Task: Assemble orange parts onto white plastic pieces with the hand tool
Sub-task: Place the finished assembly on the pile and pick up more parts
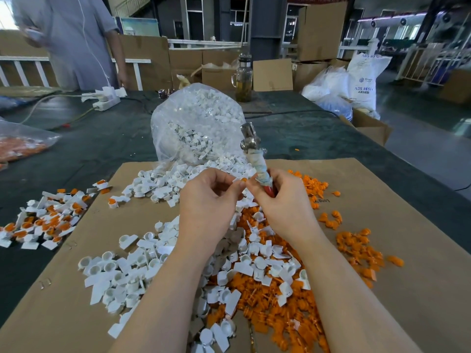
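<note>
The left hand (209,197) and right hand (277,197) meet above the heaps, their fingertips pinching a small white plastic piece with an orange part (242,180) between them. The right hand also clenches the red-handled, cloth-wrapped metal hand tool (257,161), its shiny head pointing up and away.

Below the hands lies a flat brown cardboard sheet (382,200) strewn with loose white plastic pieces (122,273) on the left and small orange parts (275,296) on the right. Printing on the cardboard near the right hand is too small to read. A clear plastic bag of white pieces (196,123) spills onto the sheet's far edge. To the left, on the dark green table cover (84,146), sits a pile of white pieces already fitted with orange (43,222).

Farther back stand a glass jar (243,80), cardboard boxes (321,29) and a white sack (363,80) printed "ABS RESIN". A person in grey (74,39) stands at the far left of this workshop hall.
</note>
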A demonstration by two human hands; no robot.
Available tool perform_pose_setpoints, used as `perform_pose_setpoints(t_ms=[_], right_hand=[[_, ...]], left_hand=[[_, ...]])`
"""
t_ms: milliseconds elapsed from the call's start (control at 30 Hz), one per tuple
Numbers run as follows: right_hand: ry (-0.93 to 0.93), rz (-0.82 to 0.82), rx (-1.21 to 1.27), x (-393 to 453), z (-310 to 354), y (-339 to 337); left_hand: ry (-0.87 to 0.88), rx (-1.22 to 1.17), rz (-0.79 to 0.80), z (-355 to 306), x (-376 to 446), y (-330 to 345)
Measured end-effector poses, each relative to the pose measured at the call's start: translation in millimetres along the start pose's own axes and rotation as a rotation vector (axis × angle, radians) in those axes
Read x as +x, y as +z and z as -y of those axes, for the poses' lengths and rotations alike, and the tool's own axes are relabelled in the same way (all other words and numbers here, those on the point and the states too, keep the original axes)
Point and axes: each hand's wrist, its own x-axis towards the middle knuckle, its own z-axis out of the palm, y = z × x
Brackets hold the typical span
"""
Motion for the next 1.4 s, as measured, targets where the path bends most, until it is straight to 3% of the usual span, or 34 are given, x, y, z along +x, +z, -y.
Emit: perform_pose_setpoints(t_ms=[267,400,567,1133,1267,1400], right_hand=[[0.091,0.250,0.139,0,-1,-17],[0.130,0.410,0.079,0,-3,-25],[0.114,0.543,0.030,-2,-1,-28],[0.004,0.434,-0.172,-3,7,-15],[-0.006,0.407,-0.269,-4,0,-10],[0.044,0.331,-0.408,-1,-7,-8]], left_hand=[[-0.048,-0.187,0.014,0,6,-7],[-0.061,-0.358,0.006,0,10,-12],[-0.026,-0.402,-0.003,1,10,-15],[-0.040,-0.467,-0.011,2,12,-16],[-0.171,-0.556,-0.026,4,14,-18],[-0.431,-0.817,-0.290,8,21,-31]])
